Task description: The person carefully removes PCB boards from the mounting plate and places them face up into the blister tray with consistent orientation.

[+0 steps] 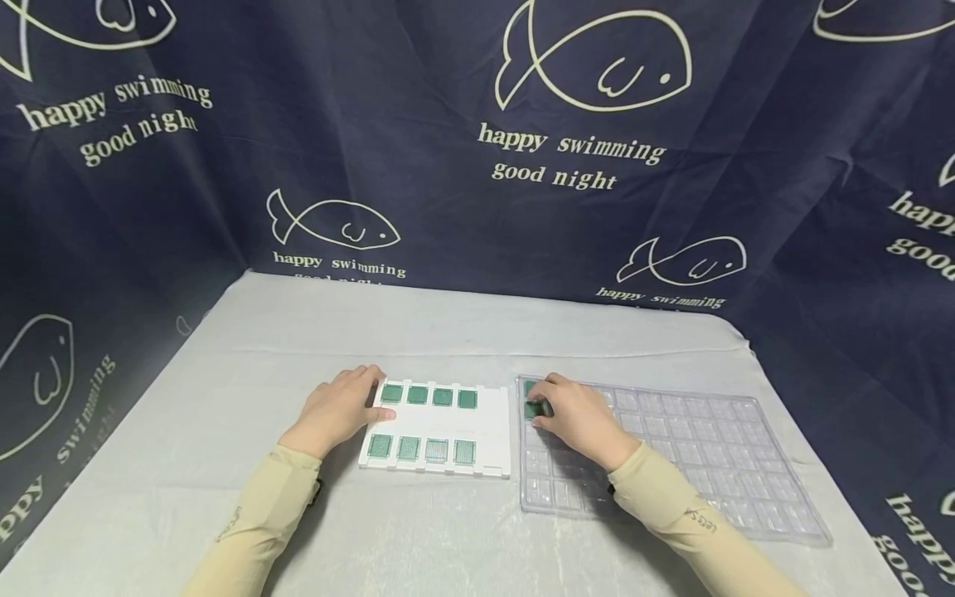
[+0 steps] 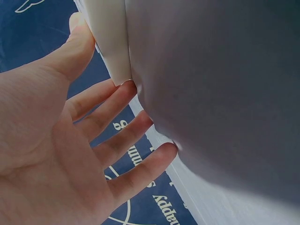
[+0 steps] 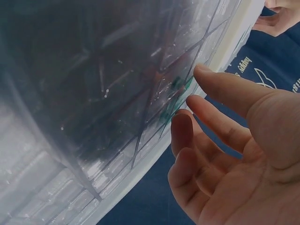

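Observation:
A white tray (image 1: 448, 424) holds two rows of small green circuit boards (image 1: 418, 395), one of them paler. At its left end is my left hand (image 1: 339, 408), the thumb (image 2: 80, 33) over the top and the fingers fairly straight along the edge. Further right, my right hand (image 1: 578, 414) is at the far left corner of a clear compartment tray (image 1: 686, 427). Its thumb and index finger pinch a green circuit board (image 1: 533, 410) at a compartment. Just beyond lies another green board (image 1: 530, 388), partly hidden by the fingers.
Both trays lie side by side on a table with a pale cloth (image 1: 418, 531), a narrow gap between them. A dark blue curtain (image 1: 448, 215) with fish drawings and lettering hangs behind and at the sides.

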Demonstrator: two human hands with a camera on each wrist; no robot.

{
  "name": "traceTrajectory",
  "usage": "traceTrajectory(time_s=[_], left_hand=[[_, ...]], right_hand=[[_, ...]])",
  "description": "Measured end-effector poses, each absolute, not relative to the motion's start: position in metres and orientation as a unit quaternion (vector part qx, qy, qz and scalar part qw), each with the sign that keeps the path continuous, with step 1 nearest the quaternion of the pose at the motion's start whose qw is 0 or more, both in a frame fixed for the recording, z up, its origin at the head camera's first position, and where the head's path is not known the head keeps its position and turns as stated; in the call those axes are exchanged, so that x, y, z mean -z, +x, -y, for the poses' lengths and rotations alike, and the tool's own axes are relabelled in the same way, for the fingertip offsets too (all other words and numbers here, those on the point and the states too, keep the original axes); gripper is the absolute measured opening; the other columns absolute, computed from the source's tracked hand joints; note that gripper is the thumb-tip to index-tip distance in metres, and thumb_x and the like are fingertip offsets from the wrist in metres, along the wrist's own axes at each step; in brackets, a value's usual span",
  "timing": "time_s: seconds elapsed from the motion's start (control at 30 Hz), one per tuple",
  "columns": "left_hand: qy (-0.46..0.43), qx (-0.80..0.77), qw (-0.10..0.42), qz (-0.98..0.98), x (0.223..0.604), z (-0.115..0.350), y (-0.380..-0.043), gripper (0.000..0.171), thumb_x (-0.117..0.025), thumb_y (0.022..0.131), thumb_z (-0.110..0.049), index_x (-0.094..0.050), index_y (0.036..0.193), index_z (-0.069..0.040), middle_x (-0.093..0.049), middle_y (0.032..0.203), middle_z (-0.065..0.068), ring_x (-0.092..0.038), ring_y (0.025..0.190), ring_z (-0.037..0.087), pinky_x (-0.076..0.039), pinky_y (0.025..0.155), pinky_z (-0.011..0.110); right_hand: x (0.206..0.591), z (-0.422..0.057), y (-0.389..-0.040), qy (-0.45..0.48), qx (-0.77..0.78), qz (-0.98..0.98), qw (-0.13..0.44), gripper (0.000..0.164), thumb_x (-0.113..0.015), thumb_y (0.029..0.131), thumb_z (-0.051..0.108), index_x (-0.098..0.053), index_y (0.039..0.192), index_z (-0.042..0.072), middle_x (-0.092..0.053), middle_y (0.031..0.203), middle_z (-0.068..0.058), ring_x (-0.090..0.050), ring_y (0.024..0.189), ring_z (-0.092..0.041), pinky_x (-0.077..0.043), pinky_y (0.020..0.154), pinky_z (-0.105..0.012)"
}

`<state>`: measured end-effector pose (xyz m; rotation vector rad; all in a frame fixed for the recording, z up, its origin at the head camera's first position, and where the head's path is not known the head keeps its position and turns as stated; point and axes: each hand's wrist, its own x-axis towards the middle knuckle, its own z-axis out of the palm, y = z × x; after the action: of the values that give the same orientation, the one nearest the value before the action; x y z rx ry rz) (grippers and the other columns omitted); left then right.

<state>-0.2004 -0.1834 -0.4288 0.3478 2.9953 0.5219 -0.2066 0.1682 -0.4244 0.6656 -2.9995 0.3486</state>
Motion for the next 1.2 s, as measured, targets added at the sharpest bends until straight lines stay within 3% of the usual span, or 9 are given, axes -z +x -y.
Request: traceTrajectory(time_s=[0.53,1.2], left_hand=[[0.116,-0.169,0.041,-0.978,0.4332,0.1858,-0.2041,0.054,-0.077,0.087,-0.041,-0.059,0.126,-0.009,-0.066,0.135,0.013,-0.062,0.12,0.037,-0.052,0.093,0.058],[0.112,-0.17,0.044,-0.978,0.4311,0.1862,-0.2034,0.055,-0.077,0.086,-0.042,-0.059,0.126,-0.009,-0.066,0.135,0.012,-0.061,0.12,0.036,-0.051,0.095,0.059]], right_hand=[[0.4241,-0.1681,-0.207,0.207,-0.119,0.971,0.013,0.029,-0.088,0.078,0.018,-0.075,0.104,0.013,-0.069,0.097,-0.002,-0.058,0.071,-0.011,-0.055,0.063,-0.034],[0.4277,-0.1647,-0.2015,0.187,-0.126,0.973,0.041,0.032,-0.088,0.077,0.02,-0.075,0.106,0.013,-0.071,0.098,-0.003,-0.069,0.079,-0.021,-0.059,0.066,-0.042]])
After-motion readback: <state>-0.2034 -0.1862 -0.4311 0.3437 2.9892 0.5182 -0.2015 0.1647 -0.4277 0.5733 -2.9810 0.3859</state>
